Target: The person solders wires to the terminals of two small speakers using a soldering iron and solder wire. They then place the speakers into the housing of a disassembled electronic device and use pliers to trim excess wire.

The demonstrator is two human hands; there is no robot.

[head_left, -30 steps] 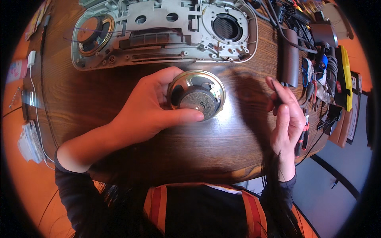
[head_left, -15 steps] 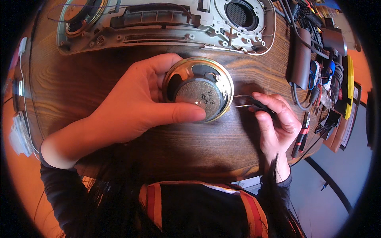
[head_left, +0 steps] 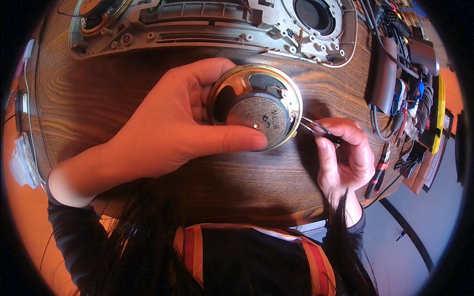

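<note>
My left hand [head_left: 182, 118] grips a round speaker driver [head_left: 266, 111] from its left side, thumb laid across the grey magnet on its back. The driver has a gold-coloured metal rim, and two small terminals show near its upper right. In my right hand [head_left: 345, 153] is a pair of dark tweezers [head_left: 321, 130], pinched between thumb and fingers. Their pale tips reach the right edge of the driver's rim; whether they grip anything there I cannot tell. The fingers of my left hand behind the driver are partly hidden.
A grey plastic speaker housing [head_left: 207, 47] lies along the far side of the wooden table [head_left: 237, 182], another driver [head_left: 96, 22] at its left end. Red-and-black pliers [head_left: 378, 172] rest at the right edge. Beyond them are cables, a dark grey box [head_left: 384, 74] and a yellow-edged object [head_left: 439, 116].
The tweezers have come up to the driver's rim, and their tips look closer together. The driver and my left hand sit slightly farther right in view; the housing has shifted too.
</note>
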